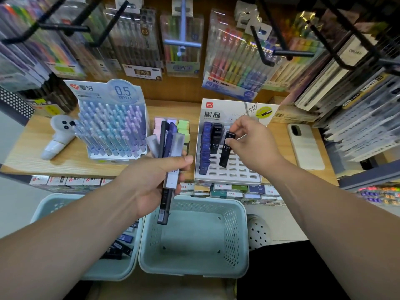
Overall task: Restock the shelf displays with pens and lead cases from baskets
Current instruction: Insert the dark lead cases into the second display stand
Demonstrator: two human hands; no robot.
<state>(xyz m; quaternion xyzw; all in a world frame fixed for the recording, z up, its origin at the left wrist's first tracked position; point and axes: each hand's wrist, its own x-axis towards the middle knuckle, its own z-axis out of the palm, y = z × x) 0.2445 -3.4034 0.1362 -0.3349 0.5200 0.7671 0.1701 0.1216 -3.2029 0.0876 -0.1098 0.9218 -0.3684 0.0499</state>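
- You are facing a stationery shop shelf; its wooden surface [39, 156] runs across the middle of the view, with packs of coloured pens [236, 61] hanging on hooks against the back wall above it.
- On the surface at the left stands a pen display [112, 128] marked 0.5 mm, full of upright blue and purple pens, with a small white ghost-shaped item [58, 135] just beside it.
- Right of centre sits a tilted lead case display [229, 148], with blue cases filling its left column, black ones next to them, and many slots bare.
- A white phone [306, 146] lies flat on the surface, to the right of that display.
- Your left hand [151, 182] is closed around a bundle of lead cases [167, 156], black, blue and clear, fanned upward.
- Your right hand [249, 141] pinches one black lead case [225, 148] by its top, held over the display's slots.
- Below the shelf edge, two pale green baskets sit side by side: the left basket [112, 271] holds loose lead cases, the right basket [194, 234] shows its bare bottom.
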